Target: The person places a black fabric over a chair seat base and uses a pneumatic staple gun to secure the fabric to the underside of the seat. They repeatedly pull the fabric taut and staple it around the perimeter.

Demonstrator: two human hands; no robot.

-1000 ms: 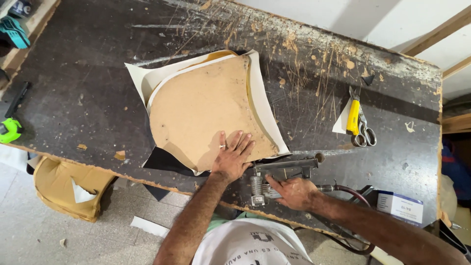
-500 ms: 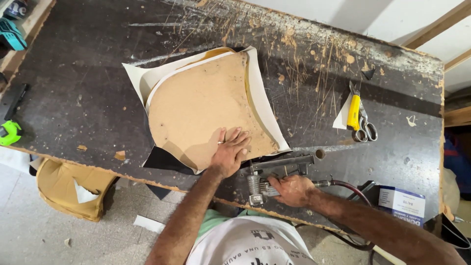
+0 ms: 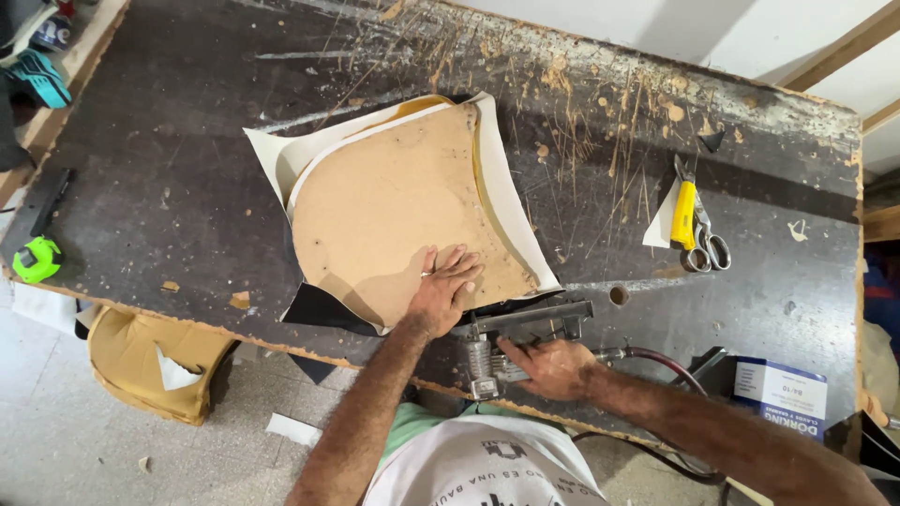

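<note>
Left hand [image 3: 445, 286]: laid flat, fingers spread and released, pressed on the near right part of the seat board [image 3: 394, 211]; nothing grasped.
Right hand [image 3: 553, 367]: clenched around the handle of the staple gun [image 3: 520, 337], at the near edge of the worktop [image 3: 169, 187].
Staple gun: grey metal, long magazine laid roughly level just below the board's near right edge; whether the nose is touching the board cannot be told.
Air hose [image 3: 656, 361]: dark red, seen running from the gun's rear to the right, then dropping off the near edge.
Seat board: tan, rounded on the left, straighter on the right, laid flat near the middle of the worktop, underside up.
White cover material [image 3: 272, 155]: spread under the board, seen past it on the far, left and right sides.
Yellow foam [image 3: 483, 173]: thin strip seen along the board's right and far edges.
Black fabric [image 3: 314, 307]: tucked under the near left corner of the board.
Scissors [image 3: 696, 225]: yellow handle, set on a white scrap, well apart to the right.
Tape measure [image 3: 37, 259]: green, at the left edge of the worktop.
Small box [image 3: 780, 394]: white and blue, near right corner.
Worktop: dark, scratched, glue-spattered along the far side.
Cushion [image 3: 155, 361]: tan, on the floor under the near left edge.
</note>
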